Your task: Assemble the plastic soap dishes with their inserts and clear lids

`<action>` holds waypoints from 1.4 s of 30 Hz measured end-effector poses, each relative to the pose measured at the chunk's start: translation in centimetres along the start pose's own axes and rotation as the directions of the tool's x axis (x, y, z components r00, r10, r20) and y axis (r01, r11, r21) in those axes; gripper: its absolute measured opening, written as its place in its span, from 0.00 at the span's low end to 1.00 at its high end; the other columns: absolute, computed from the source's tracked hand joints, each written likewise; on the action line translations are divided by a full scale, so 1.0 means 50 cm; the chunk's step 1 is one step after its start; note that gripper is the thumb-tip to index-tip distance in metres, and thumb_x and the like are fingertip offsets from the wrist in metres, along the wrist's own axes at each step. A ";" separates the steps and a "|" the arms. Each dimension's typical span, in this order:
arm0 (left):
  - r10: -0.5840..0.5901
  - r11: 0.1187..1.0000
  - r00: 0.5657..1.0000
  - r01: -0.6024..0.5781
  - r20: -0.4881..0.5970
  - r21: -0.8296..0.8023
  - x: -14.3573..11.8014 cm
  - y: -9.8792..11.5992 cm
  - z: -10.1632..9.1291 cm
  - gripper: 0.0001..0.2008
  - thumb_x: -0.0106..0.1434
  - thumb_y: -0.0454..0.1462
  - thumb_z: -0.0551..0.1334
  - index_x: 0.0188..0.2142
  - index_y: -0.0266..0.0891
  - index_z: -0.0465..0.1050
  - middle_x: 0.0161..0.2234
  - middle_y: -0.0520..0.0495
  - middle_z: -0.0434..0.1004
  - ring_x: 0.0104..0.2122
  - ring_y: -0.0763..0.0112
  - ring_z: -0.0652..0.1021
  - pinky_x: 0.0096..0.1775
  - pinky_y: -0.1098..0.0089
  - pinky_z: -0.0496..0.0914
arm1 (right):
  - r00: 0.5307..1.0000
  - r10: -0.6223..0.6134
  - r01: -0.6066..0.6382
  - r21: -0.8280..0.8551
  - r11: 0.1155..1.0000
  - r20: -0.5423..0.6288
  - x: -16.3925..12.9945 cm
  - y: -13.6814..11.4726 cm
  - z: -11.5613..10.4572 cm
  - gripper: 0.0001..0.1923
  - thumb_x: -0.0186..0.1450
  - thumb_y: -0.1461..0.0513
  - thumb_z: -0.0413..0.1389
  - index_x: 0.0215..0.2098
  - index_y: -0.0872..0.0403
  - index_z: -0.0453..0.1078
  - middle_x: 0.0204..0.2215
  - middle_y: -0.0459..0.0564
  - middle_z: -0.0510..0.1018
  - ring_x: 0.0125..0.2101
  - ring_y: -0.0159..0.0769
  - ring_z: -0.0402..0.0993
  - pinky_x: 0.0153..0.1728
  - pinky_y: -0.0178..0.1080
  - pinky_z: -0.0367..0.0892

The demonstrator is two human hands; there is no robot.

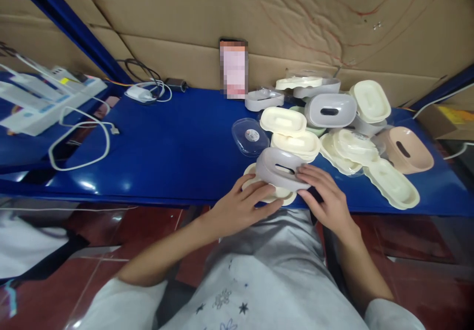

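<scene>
1. Well to the left of both hands, a white power strip [44,100] lies on the blue table [166,147], with a loose white cable [79,140] looped beside it.
2. The left hand [240,206] rests at the table's near edge, fingers spread flat against the left side of the grey shell [283,169] and touching the cream tray [268,191] beneath it.
3. The grey shell (slot facing up) sits tilted on the cream tray, held between the two hands.
4. The right hand [326,196] presses its extended fingers on the right side of the grey shell; no pinch is closed around it.
5. Just beyond the hands lies a clear lid [250,136].
6. Beyond and to the right of the right hand, a pile of cream lids [355,147] and a pink shell [405,149] crowd the table.
</scene>
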State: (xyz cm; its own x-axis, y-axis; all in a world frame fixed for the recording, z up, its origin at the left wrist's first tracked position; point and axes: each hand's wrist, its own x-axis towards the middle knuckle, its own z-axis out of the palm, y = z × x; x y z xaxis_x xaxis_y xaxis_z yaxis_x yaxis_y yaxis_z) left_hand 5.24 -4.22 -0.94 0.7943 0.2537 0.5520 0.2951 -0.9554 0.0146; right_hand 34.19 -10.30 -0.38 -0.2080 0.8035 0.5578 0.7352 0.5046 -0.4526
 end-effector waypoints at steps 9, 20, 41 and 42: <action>-0.190 0.981 0.982 0.189 -0.016 -0.053 -0.031 -0.032 -0.017 0.29 0.75 0.44 0.68 0.71 0.46 0.65 0.73 0.31 0.65 0.73 0.43 0.67 0.68 0.42 0.69 | 0.981 -0.133 0.142 -0.052 0.989 0.141 -0.005 -0.025 0.022 0.31 0.73 0.60 0.65 0.73 0.45 0.67 0.64 0.56 0.80 0.69 0.54 0.72 0.68 0.62 0.73; -0.246 0.943 0.968 0.250 0.048 -0.220 -0.021 -0.035 -0.021 0.20 0.76 0.39 0.65 0.65 0.45 0.71 0.75 0.32 0.59 0.75 0.43 0.64 0.67 0.41 0.73 | 0.996 -0.007 -0.014 -0.247 0.969 -0.084 -0.005 0.015 -0.055 0.27 0.77 0.61 0.57 0.73 0.41 0.68 0.67 0.53 0.77 0.69 0.56 0.71 0.70 0.65 0.67; -0.309 0.880 0.940 0.341 0.146 -0.330 0.039 -0.011 -0.001 0.28 0.74 0.45 0.67 0.69 0.44 0.64 0.68 0.34 0.66 0.66 0.46 0.71 0.65 0.43 0.74 | 0.885 0.114 -0.272 -0.304 0.913 -0.451 -0.021 0.157 -0.121 0.22 0.68 0.51 0.71 0.58 0.48 0.81 0.59 0.58 0.82 0.61 0.58 0.78 0.65 0.65 0.72; -0.292 0.882 0.945 0.325 0.146 -0.342 0.048 -0.010 0.004 0.28 0.74 0.46 0.68 0.69 0.44 0.64 0.67 0.34 0.66 0.66 0.46 0.71 0.65 0.44 0.74 | 0.887 0.118 -0.267 -0.288 0.920 -0.446 -0.021 0.161 -0.121 0.22 0.67 0.51 0.72 0.57 0.48 0.81 0.58 0.58 0.82 0.61 0.57 0.78 0.65 0.65 0.72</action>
State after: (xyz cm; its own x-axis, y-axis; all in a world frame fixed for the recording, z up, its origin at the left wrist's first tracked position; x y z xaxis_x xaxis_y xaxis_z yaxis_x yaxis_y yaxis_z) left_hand 7.11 -3.12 0.23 0.7424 0.5407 0.3956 0.3368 -0.8117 0.4773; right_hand 44.24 -8.99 -0.38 0.1893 0.6316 0.7518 0.9176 0.1587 -0.3644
